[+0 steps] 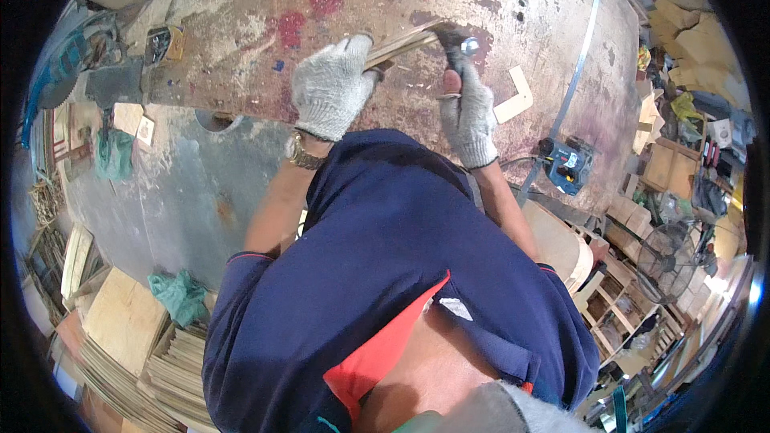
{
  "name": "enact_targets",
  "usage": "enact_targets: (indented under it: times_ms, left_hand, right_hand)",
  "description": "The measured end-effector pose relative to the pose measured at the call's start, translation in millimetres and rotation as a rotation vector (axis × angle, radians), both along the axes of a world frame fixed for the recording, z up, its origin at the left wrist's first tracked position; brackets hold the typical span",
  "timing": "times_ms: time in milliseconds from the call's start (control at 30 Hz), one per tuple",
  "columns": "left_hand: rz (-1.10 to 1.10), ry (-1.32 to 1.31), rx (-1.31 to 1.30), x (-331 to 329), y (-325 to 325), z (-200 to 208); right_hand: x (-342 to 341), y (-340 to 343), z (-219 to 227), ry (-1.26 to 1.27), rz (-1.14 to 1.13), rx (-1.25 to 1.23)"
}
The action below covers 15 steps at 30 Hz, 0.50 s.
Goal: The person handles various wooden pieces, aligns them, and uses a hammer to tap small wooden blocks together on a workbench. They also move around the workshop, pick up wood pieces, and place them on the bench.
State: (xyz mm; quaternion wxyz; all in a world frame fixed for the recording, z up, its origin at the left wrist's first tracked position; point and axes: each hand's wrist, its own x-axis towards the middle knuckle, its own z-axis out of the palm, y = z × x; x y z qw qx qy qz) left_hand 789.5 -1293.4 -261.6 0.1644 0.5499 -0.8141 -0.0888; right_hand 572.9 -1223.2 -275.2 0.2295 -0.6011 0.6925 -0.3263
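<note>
My left hand [330,84], in a grey knit glove, presses down on a thin wooden strip [405,42] lying on the stained workbench [241,16]. My right hand [468,108], gloved too, grips a dark tool with a shiny metal head [465,44] held against the strip's far end. A metal watch sits on my left wrist. My dark blue shirt fills the lower middle of the view and hides the bench's near edge.
An L-shaped wood offcut [517,100] lies right of my right hand. A long metal strip [579,56] and a blue power tool [568,164] lie at the bench's right. A circular saw [68,64] sits far left. Stacked plywood sheets [128,337] stand lower left.
</note>
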Motion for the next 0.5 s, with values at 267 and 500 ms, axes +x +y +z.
enact_targets:
  times_ms: [267, 500]
  left_hand:
    - [0.004, -0.065, 0.223, -19, -25, -73]
    - [-0.034, -0.052, 0.231, -16, -22, -80]
  right_hand:
    - [-3, -24, -66, 0.043, 0.08, 0.084]
    - [-9, -24, -77, -0.028, 0.054, 0.196]
